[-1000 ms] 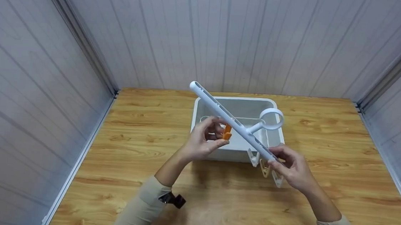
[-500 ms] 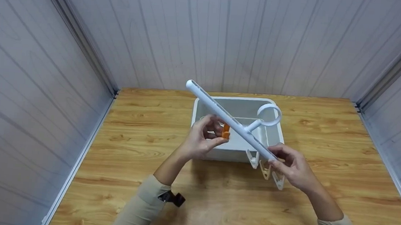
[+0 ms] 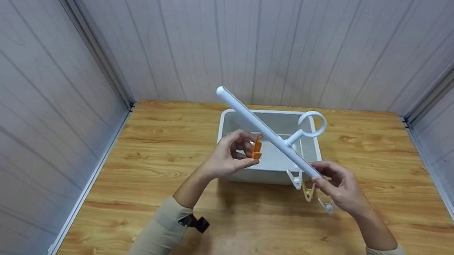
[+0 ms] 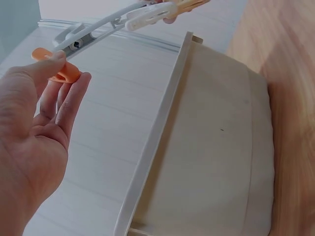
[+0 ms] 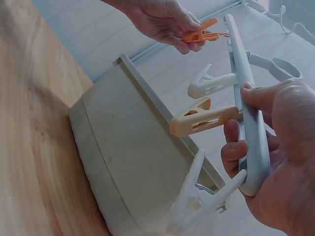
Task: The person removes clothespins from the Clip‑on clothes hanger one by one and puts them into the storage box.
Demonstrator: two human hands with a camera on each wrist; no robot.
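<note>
A long white hanger bar [image 3: 267,132] with a ring [image 3: 312,124] is held slantwise above a white plastic bin [image 3: 255,175]. My right hand [image 3: 322,179] grips its near end; in the right wrist view the bar [image 5: 246,98] lies in my curled fingers. Two white clips [image 5: 211,83] and a tan clip [image 5: 206,120] hang from it. My left hand [image 3: 251,151] pinches an orange clip [image 3: 257,149] right under the bar's middle. In the left wrist view the orange clip [image 4: 59,73] sits between thumb and fingers.
The bin stands at the back middle of a wooden table [image 3: 146,178]. Grey panel walls close in the left, back and right sides. Bare wood lies in front of the bin and on both sides of it.
The bar has swung a little: its ring and near end shifted right, and the hanging clips moved with my right hand. My left hand still pinches the orange clip under the bar.
</note>
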